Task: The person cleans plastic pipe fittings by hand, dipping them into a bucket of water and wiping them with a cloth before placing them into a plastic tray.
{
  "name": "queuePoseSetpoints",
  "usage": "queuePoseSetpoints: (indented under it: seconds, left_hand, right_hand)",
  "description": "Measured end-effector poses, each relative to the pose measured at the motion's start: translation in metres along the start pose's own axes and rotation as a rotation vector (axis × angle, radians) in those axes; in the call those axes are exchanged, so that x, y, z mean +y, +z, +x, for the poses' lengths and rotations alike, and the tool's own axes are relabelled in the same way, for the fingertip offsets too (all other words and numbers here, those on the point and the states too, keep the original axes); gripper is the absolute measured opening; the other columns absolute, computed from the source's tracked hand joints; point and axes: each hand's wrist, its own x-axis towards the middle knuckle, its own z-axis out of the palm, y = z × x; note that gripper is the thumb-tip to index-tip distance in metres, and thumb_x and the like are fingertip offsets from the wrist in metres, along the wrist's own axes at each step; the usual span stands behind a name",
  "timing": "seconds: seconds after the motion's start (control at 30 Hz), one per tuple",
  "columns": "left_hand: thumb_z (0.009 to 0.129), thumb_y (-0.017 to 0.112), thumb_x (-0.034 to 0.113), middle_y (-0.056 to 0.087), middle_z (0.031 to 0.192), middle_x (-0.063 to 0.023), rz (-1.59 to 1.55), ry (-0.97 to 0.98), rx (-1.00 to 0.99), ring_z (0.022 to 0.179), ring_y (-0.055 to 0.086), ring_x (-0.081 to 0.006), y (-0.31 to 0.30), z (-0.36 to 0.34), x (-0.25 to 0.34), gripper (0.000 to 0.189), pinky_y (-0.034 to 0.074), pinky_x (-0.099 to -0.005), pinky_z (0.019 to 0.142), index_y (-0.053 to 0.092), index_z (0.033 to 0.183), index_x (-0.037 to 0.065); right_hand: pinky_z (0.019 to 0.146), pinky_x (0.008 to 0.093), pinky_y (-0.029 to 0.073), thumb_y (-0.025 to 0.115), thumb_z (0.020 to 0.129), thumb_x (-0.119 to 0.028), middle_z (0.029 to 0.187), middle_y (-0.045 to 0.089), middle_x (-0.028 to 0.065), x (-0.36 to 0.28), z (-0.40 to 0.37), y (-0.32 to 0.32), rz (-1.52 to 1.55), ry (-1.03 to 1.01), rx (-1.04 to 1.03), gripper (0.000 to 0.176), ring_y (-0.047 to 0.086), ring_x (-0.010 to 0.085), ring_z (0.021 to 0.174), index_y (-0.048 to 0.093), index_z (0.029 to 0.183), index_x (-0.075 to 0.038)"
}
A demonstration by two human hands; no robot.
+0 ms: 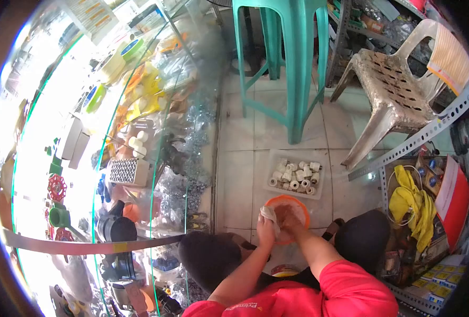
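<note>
My left hand [266,231] is closed around a whitish cloth [269,213] at the left rim of an orange basin [304,203]. Down inside the basin is my right hand [288,217], its fingers blurred against the pale contents. Just beyond the basin, on the floor, sits a translucent plastic tub [296,194] full of white pipe fittings [294,185]. Several of these are short and round with open ends.
A green plastic stool [296,68] and a worn plastic chair [385,79] stand ahead on the tiles. Glass shelves of hardware line my left, with a box [129,172] on them. A metal rack [419,129] and yellow cloth [411,203] are at my right.
</note>
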Motion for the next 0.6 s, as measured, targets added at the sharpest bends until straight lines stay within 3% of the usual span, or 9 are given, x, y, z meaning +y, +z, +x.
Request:
queuePoseSetpoints:
  seconds: [0.17, 0.27, 0.33, 0.4, 0.5, 0.6]
  left_hand:
    - [0.089, 0.036, 0.033, 0.053, 0.089, -0.0096, -0.066, -0.059, -0.060, 0.082, 0.050, -0.0191, -0.012, 0.023, -0.042, 0.039, 0.041, -0.0313, 0.072, 0.047, 0.106, 0.000]
    - [0.088, 0.035, 0.035, 0.053, 0.094, -0.0106, -0.114, -0.274, -0.038, 0.086, 0.052, -0.0227, -0.007, 0.010, -0.007, 0.041, 0.042, -0.0334, 0.075, 0.044, 0.111, 0.003]
    - [0.088, 0.034, 0.036, 0.054, 0.095, -0.0128, -0.082, -0.320, -0.041, 0.087, 0.053, -0.0252, -0.006, 0.003, 0.001, 0.042, 0.042, -0.0341, 0.076, 0.044, 0.112, 0.002]
    - [0.088, 0.034, 0.036, 0.055, 0.097, -0.0149, 0.014, -0.252, -0.087, 0.088, 0.053, -0.0267, -0.006, 0.014, -0.022, 0.043, 0.041, -0.0338, 0.076, 0.045, 0.112, 0.001]
    - [0.088, 0.034, 0.037, 0.054, 0.100, -0.0164, 0.118, -0.154, -0.185, 0.094, 0.052, -0.0289, -0.003, 0.032, -0.060, 0.046, 0.040, -0.0338, 0.078, 0.041, 0.117, 0.001]
    - [0.088, 0.033, 0.036, 0.055, 0.099, -0.0164, 0.226, 0.071, -0.329, 0.096, 0.052, -0.0306, 0.001, 0.013, -0.034, 0.046, 0.039, -0.0348, 0.080, 0.040, 0.118, 0.002]
  right_hand:
    - [0.071, 0.0297, 0.044, 0.064, 0.071, -0.021, 0.084, 0.056, 0.0075, -0.024, -0.008, -0.040, -0.054, -0.075, 0.033, 0.037, 0.054, 0.0186, 0.078, 0.051, 0.099, -0.001]
    - [0.071, 0.0301, 0.044, 0.065, 0.072, -0.024, 0.083, 0.057, 0.0077, -0.039, -0.007, -0.066, -0.124, -0.083, -0.060, 0.039, 0.055, 0.0183, 0.078, 0.050, 0.100, 0.000]
    - [0.071, 0.0302, 0.044, 0.064, 0.074, -0.025, 0.084, 0.057, 0.0084, -0.052, -0.012, -0.076, -0.110, -0.129, -0.057, 0.038, 0.055, 0.0183, 0.079, 0.050, 0.100, -0.001]
    - [0.070, 0.0300, 0.044, 0.061, 0.077, -0.026, 0.085, 0.057, 0.0098, -0.063, -0.024, -0.085, -0.023, -0.206, 0.009, 0.036, 0.055, 0.0185, 0.078, 0.050, 0.100, -0.001]
    - [0.071, 0.0296, 0.044, 0.059, 0.078, -0.025, 0.088, 0.057, 0.0090, -0.088, -0.033, -0.101, 0.190, -0.089, -0.186, 0.033, 0.055, 0.0175, 0.081, 0.050, 0.102, -0.004]
    - [0.071, 0.0304, 0.044, 0.057, 0.079, -0.025, 0.091, 0.058, 0.0093, -0.123, -0.049, -0.118, -0.018, -0.131, -0.360, 0.032, 0.055, 0.0181, 0.081, 0.051, 0.103, -0.005]
